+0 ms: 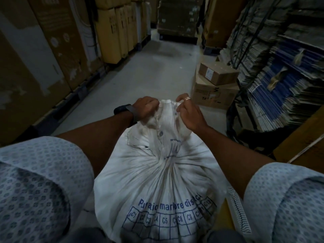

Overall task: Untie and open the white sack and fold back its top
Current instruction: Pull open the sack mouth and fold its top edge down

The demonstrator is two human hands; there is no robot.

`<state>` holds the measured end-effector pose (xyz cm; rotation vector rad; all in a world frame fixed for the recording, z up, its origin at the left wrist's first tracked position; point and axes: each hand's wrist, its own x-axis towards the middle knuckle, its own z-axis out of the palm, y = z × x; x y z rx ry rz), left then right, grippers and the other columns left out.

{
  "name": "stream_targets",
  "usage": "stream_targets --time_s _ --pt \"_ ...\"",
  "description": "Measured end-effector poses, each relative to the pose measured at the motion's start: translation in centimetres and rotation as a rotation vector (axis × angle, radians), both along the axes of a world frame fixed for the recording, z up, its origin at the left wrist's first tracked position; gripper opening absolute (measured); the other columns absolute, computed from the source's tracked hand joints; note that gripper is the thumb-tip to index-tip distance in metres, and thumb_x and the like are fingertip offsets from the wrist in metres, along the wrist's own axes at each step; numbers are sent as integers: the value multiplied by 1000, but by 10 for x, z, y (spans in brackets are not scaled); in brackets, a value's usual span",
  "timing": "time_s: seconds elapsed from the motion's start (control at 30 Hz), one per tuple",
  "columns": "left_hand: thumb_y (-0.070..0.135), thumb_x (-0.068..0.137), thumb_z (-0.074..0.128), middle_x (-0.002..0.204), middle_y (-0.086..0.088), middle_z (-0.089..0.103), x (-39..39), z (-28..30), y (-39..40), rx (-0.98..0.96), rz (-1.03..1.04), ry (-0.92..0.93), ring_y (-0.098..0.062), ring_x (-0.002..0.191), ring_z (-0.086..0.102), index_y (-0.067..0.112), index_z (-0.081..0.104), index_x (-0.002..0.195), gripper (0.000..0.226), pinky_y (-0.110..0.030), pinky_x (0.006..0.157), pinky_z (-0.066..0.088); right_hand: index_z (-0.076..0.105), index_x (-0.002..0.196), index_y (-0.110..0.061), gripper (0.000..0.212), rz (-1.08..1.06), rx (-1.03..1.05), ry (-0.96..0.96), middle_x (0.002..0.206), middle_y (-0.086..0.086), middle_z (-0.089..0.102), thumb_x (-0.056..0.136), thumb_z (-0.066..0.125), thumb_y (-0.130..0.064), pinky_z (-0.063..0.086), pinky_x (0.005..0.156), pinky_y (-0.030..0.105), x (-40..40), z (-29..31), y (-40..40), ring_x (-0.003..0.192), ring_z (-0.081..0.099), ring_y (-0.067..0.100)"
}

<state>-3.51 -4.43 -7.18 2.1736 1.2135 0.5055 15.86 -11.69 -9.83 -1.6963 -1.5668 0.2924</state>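
Observation:
A full white sack (154, 186) with blue print and a numbered grid stands on the floor between my knees. Its neck is gathered tight at a cinched point (166, 159), and the loose top flares above that. My left hand (146, 109), with a black watch at the wrist, grips the left edge of the sack's top. My right hand (188, 113), wearing a ring, grips the right edge. Both hands hold the top's rim, close together. Whatever binds the neck is hidden in the folds.
I am in a narrow warehouse aisle with a grey floor (140, 72). Tall cardboard cartons (52, 50) line the left. Two small boxes (215, 85) are stacked at the right, next to racks of flattened blue and white cartons (280, 76). A pallet stack (178, 18) closes the far end.

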Motion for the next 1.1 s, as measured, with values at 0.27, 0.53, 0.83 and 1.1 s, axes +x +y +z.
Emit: stream_targets --time_s 0.27,0.53,0.83,1.1 --pt "30 67 63 67 -8 63 -20 36 -77 -515 -89 315 -23 55 54 17 64 60 14 -29 56 46 71 99 -23 53 136 -28 -35 113 1 71 66 33 -7 48 101 39 -16 32 -27 110 63 16" --pt "33 79 72 63 5 67 -16 -5 -160 -591 -243 331 -9 59 62 21 71 71 14 -22 57 49 65 82 -21 46 -19 -164 126 85 1 71 79 50 -64 55 85 43 -37 39 -49 90 68 24" --pt "74 57 53 109 -3 69 22 -41 -202 213 -595 678 -25 96 64 26 69 97 65 -41 86 55 69 110 -20 28 203 113 -702 117 4 66 85 59 -12 47 92 36 -57 43 -71 106 62 26" --pt "35 84 60 59 -7 70 -10 -55 -188 210 -289 147 -11 48 53 6 68 58 39 -11 51 36 65 110 -21 26 283 -435 -948 113 9 62 88 54 -11 42 75 31 -4 4 -104 100 61 28"
